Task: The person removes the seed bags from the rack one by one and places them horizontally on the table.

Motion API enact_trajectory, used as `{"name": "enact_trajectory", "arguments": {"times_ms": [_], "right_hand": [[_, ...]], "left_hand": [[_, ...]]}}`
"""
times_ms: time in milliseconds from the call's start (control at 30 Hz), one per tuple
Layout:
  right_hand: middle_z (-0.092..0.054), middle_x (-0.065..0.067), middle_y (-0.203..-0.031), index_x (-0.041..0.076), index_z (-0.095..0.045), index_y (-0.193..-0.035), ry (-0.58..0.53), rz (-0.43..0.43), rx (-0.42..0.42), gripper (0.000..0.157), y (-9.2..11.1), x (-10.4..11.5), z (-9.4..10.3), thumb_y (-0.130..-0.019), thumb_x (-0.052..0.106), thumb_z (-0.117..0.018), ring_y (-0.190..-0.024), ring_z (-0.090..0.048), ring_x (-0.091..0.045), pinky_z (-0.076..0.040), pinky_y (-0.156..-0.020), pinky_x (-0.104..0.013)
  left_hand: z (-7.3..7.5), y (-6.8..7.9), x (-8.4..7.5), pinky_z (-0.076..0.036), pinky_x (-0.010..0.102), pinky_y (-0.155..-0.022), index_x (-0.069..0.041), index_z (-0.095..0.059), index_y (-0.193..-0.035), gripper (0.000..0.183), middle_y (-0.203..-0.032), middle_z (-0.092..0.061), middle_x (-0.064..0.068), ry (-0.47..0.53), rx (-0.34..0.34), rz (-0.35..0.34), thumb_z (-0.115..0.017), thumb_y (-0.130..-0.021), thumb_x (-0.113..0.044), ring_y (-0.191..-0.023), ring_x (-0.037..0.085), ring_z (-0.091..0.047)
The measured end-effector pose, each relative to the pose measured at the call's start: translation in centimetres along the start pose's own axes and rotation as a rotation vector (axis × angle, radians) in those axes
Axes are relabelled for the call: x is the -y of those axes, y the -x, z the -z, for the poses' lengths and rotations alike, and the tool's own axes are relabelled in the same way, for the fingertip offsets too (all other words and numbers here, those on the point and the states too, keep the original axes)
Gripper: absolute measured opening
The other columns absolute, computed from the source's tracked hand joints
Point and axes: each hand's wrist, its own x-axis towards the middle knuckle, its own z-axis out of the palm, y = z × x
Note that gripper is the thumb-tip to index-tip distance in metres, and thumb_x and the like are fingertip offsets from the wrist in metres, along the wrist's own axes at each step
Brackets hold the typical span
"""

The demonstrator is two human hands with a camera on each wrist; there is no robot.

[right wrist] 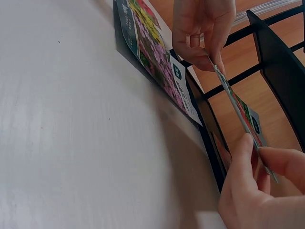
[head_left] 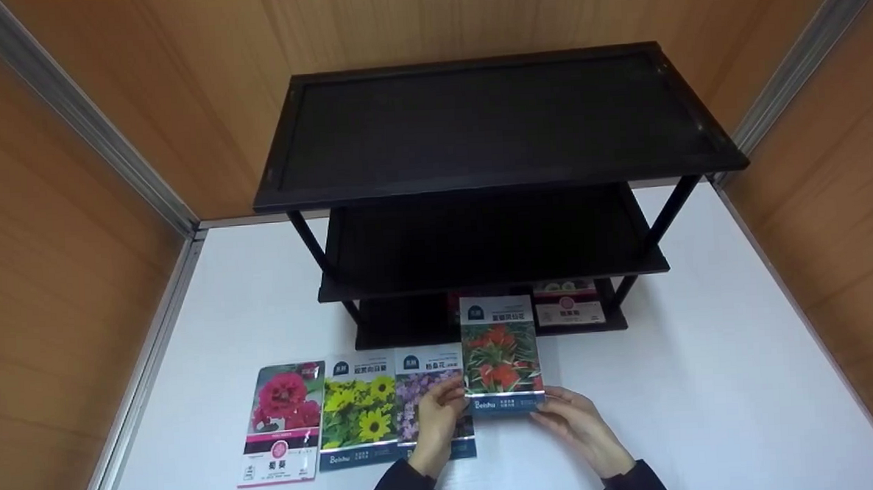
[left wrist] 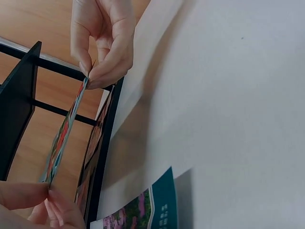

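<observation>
Head view: red-flower seed packet (head_left: 501,356) held just above the white surface (head_left: 708,380), in front of the black shelf rack (head_left: 492,176); left hand (head_left: 435,416) and right hand (head_left: 580,423) pinching its lower corners

Left wrist view: packet edge-on; keep pinches light to avoid creasing

Right wrist view: hold level and clear of the purple-flower packet (right wrist: 164,71) lying flat
</observation>
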Motion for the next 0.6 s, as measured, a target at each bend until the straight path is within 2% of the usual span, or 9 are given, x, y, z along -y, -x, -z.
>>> {"name": "enact_trajectory", "arguments": {"times_ms": [300,600], "right_hand": [[-0.054,-0.01,-0.093,-0.02,-0.02,-0.126,0.034,-0.013,-0.042,0.057,0.3,-0.8,0.3,-0.081,-0.006,-0.051,-0.083,-0.059,-0.013,-0.046,-0.083,-0.026],[-0.054,-0.008,-0.092,-0.02,-0.022,-0.125,0.034,-0.032,-0.046,0.055,0.9,-1.6,0.9,-0.081,-0.006,-0.052,-0.081,-0.059,-0.013,-0.045,-0.084,-0.028]], "left_hand": [[0.1,0.3,1.0,-0.048,0.029,-0.073,0.013,-0.051,-0.111,0.039,-0.087,-0.056,0.011,-0.027,0.004,0.008,-0.051,-0.072,0.014,-0.077,0.013,-0.053],[0.1,0.8,1.4,-0.048,0.028,-0.071,0.014,-0.051,-0.11,0.038,-0.086,-0.056,0.01,-0.099,-0.003,0.06,-0.051,-0.073,0.014,-0.074,0.014,-0.054]]}}
